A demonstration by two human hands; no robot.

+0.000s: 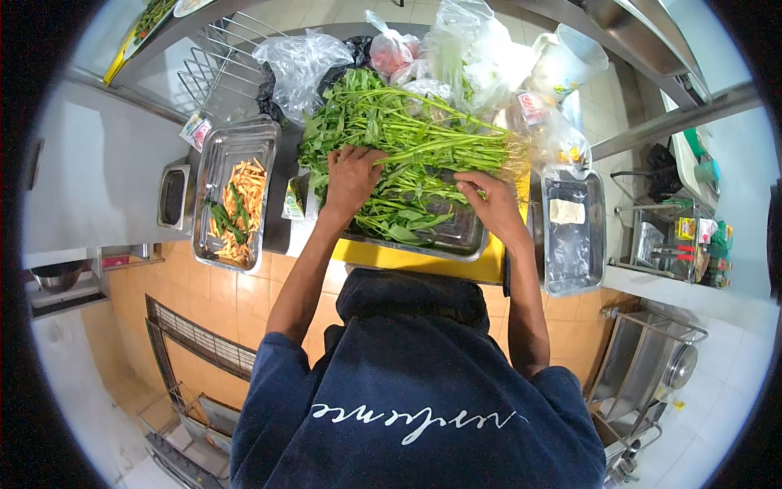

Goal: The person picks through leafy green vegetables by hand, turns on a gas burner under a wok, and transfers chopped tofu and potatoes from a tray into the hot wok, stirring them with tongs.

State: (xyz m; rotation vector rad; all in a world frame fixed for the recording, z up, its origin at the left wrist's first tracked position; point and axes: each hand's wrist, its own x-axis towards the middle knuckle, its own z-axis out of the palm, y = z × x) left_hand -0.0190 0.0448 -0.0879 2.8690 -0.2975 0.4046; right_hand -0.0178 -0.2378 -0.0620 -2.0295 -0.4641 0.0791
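Observation:
A big heap of water spinach, with leaves to the left and pale roots to the right, lies across the table in front of me. Some loose leaves and stems rest in a clear rectangular tray below the heap. My left hand is closed over the leafy stems, its fingertips partly hidden among them. At the tray's right side, my right hand has its thumb and forefinger bent together at the stems; the exact piece between them is hard to make out.
A tray of orange strips and green pieces stands left, beside a small dark-filled pan. Another clear tray holding a pale block is right. Plastic bags crowd the back. A yellow surface edges the front.

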